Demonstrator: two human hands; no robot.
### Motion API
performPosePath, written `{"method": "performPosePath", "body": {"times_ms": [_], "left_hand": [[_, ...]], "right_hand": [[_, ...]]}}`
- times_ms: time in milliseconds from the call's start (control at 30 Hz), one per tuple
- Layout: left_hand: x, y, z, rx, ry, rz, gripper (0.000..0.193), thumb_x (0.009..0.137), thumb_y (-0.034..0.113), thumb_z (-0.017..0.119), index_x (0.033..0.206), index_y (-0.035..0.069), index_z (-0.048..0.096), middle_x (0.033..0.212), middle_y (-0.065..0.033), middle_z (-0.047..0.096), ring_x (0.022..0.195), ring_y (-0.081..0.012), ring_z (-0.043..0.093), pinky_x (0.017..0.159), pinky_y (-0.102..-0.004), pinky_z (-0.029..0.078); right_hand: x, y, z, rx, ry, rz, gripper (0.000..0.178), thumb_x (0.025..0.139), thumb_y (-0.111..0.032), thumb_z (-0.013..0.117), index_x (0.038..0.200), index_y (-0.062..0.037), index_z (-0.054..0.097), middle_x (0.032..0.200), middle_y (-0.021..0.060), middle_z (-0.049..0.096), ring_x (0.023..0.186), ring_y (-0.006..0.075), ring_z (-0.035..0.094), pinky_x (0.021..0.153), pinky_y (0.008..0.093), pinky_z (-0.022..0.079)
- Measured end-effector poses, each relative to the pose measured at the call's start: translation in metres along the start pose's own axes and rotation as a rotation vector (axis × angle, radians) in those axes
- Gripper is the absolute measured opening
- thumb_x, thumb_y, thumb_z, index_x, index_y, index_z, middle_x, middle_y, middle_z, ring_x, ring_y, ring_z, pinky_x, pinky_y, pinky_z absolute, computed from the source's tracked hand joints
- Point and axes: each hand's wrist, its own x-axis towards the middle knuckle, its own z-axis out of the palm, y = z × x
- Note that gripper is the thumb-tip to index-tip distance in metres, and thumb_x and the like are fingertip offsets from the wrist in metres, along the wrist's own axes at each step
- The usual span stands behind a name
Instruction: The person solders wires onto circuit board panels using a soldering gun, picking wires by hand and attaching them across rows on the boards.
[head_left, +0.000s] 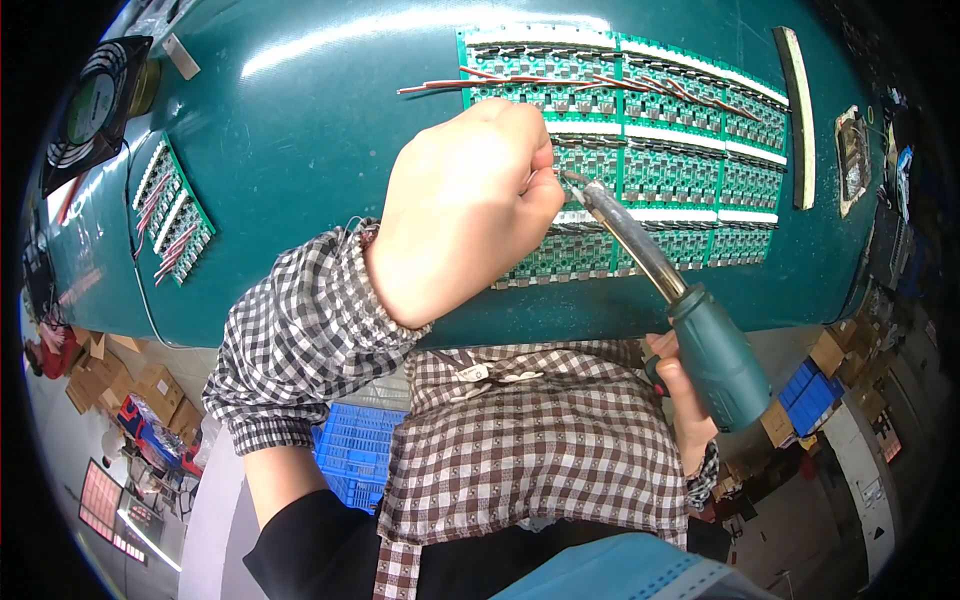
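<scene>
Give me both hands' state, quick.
Left hand: closed in a pinch over the green circuit boards; can't tell what's held.
Right hand: closed, holding the green-handled soldering iron.

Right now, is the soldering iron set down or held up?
Held up: the right hand grips the soldering iron by its green handle, tip over the circuit boards.

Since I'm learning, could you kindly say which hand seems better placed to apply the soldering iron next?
Likely the right hand: it holds the soldering iron, tip over the circuit boards. The left hand curls beside that tip.
</scene>
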Motion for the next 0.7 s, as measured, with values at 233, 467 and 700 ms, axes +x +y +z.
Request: {"method": "performPosePath", "body": {"times_ms": [233,467,700], "left_hand": [[0.0002,0.0010,-0.0009,0.006,-0.008,-0.008,0.011,0.066,0.004,0.062,0.073,0.004,0.053,0.069,-0.0126,0.057,0.062,-0.0312,0.059,0.055,-0.0382,0.049],[0.0006,0.0007,0.0007,0.001,-0.001,-0.009,0.011,0.066,0.004,0.062,0.072,0.004,0.053,0.069,-0.0124,0.057,0.062,-0.0312,0.058,0.055,-0.0382,0.048],[0.0008,0.0021,-0.0009,0.001,-0.012,-0.024,0.011,0.066,0.004,0.062,0.072,0.004,0.053,0.070,-0.0131,0.058,0.063,-0.0320,0.059,0.056,-0.0388,0.049]], "right_hand": [[-0.0011,0.0002,-0.0046,-0.058,-0.022,-0.050,0.033,0.067,-0.018,0.082,0.091,-0.0023,0.066,0.082,0.0065,0.065,0.075,0.0171,0.063,0.066,0.0280,0.049],[0.0010,0.0030,-0.0049,-0.177,-0.046,-0.101,0.031,0.067,-0.023,0.081,0.087,-0.0045,0.066,0.077,0.0061,0.063,0.069,0.0200,0.059,0.062,0.0299,0.048],[0.0012,0.0010,-0.0029,-0.185,-0.024,-0.119,0.032,0.067,-0.025,0.081,0.085,-0.0045,0.064,0.077,0.0065,0.061,0.067,0.0207,0.058,0.061,0.0302,0.047]]}}
